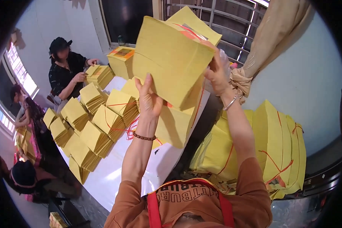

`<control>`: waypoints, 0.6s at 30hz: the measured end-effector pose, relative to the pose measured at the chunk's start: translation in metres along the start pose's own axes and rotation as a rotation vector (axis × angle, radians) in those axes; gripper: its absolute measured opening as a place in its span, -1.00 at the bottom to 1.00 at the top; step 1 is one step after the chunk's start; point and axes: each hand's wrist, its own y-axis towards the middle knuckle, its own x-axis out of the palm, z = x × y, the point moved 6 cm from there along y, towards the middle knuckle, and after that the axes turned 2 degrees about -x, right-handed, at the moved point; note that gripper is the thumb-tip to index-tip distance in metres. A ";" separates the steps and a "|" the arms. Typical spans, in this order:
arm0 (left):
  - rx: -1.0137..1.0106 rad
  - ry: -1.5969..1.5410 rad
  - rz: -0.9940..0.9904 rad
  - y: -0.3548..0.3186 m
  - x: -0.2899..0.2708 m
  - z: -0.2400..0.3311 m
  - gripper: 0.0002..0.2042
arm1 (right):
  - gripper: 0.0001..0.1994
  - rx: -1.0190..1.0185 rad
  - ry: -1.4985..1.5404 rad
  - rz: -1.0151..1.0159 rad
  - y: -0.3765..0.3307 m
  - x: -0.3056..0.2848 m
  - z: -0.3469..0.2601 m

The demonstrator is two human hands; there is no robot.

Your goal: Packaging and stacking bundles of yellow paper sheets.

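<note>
Both my hands hold up a thick stack of yellow paper sheets (171,57) above the white table (114,171). My left hand (149,99) presses flat against the stack's near lower side, a bead bracelet on the wrist. My right hand (216,74) grips the stack's right edge, a metal bangle on the wrist. Under the lifted stack lies another yellow bundle (174,125) tied with red string.
Several fanned yellow paper stacks (98,133) cover the table's left part. Tied yellow bundles (277,148) stand at the right by the wall. A person in black (66,72) handles a stack at the far end. Two more people are at the left (24,114).
</note>
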 end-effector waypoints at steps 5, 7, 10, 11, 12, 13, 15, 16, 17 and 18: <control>0.043 -0.028 -0.085 0.021 0.001 0.004 -0.24 | -0.22 -0.105 -0.041 0.044 0.009 0.006 -0.003; 0.019 -0.059 -0.147 0.030 -0.003 0.009 -0.29 | -0.23 -0.215 -0.274 0.094 0.014 0.014 -0.017; 0.056 -0.067 -0.153 0.042 -0.010 0.025 -0.39 | -0.13 -0.341 -0.970 0.021 0.027 0.033 -0.056; 0.049 -0.064 -0.124 0.046 -0.013 0.031 -0.39 | -0.13 -0.316 -0.958 0.008 0.029 0.038 -0.067; 0.054 -0.055 -0.189 0.050 -0.009 0.040 -0.43 | -0.22 -0.456 -0.729 -0.051 0.029 0.049 -0.087; 0.065 -0.044 -0.256 0.049 -0.004 0.051 -0.47 | -0.27 -0.593 -0.488 -0.104 0.029 0.058 -0.105; 0.121 -0.036 -0.190 0.046 -0.003 0.074 -0.52 | -0.14 -0.320 -1.135 -0.080 0.047 0.062 -0.082; 0.175 -0.029 -0.151 0.044 -0.003 0.085 -0.56 | -0.15 -0.422 -1.003 -0.099 0.048 0.067 -0.080; 0.168 -0.027 -0.145 0.041 -0.001 0.090 -0.56 | -0.16 -0.521 -0.872 -0.109 0.047 0.074 -0.085; 0.165 -0.056 -0.173 0.035 0.002 0.097 -0.59 | -0.17 -0.439 -0.815 -0.114 0.047 0.079 -0.085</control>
